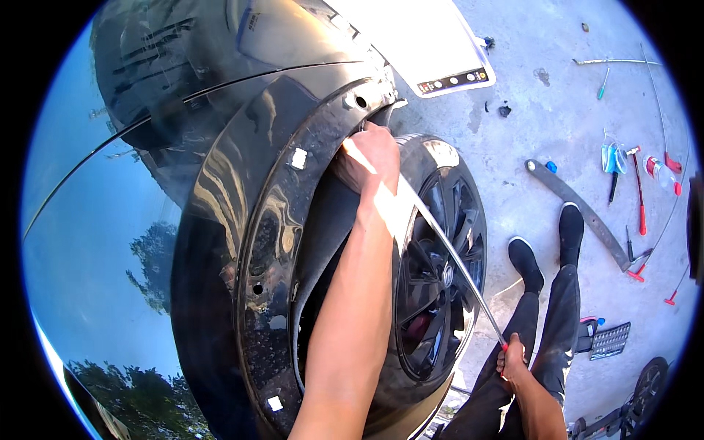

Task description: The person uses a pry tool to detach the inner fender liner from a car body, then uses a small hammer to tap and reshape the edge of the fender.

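My left hand (372,152) is curled inside the upper edge of a black car's wheel arch (264,227), where a long metal rod (451,246) runs in beside it; what its fingers grip is hidden. The rod slants down to the right across the black wheel (440,323). At its lower end my right hand (515,365) is closed round the red-tipped grip. The arch's dark liner (320,220) shows behind my left forearm, and small white patches (298,158) are stuck on the glossy body.
On the concrete lie a curved flat bar (579,213), a red-handled hammer (640,198), several rods with handles (672,161), a plastic bottle (664,176) and a tool case (610,339). A white board (444,40) is above the wheel. My legs and shoes (524,260) are at right.
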Tool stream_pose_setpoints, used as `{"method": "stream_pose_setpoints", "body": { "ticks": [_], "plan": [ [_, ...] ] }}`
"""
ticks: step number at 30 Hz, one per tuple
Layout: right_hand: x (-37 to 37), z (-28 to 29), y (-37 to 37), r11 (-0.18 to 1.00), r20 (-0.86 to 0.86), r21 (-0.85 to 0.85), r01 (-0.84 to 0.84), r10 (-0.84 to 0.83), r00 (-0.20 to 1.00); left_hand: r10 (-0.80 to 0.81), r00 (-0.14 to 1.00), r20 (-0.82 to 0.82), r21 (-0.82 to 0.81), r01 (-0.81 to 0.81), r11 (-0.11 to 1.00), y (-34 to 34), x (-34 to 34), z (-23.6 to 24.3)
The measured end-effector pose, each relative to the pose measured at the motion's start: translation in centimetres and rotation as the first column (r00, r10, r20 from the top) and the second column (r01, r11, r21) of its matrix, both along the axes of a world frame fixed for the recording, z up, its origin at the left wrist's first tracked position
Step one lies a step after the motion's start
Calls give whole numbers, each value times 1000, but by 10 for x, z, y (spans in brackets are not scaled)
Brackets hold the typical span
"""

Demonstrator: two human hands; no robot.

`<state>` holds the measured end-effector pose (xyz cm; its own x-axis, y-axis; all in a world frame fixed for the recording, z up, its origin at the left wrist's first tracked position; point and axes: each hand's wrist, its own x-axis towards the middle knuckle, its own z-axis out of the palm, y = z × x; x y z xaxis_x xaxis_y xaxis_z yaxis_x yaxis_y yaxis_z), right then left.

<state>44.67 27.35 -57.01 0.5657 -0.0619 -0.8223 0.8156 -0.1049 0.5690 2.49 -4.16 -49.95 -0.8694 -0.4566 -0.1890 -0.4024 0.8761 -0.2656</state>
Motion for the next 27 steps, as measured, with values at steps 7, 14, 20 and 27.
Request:
{"method": "stream_pose_setpoints", "body": {
  "ticks": [7, 14, 20, 27],
  "plan": [
    [1, -11, -46, 999, 61, 14, -52, 51, 997, -333, 926, -177, -252, 285, 925, -39, 15, -47],
    [-10, 2, -10, 999, 25, -51, 6, -5, 1000, 82, 993, -82, 39, -79, 996, -30, 6, -26],
    [4, -10, -39, 998, 60, 13, -58, 57, 997, -172, 984, 52, -126, 177, 976, -11, 0, -17],
    [-5, 10, -7, 997, 74, -68, 39, -34, 997, -267, 938, -220, -173, 231, 957, -41, 15, -39]
  ]
}}
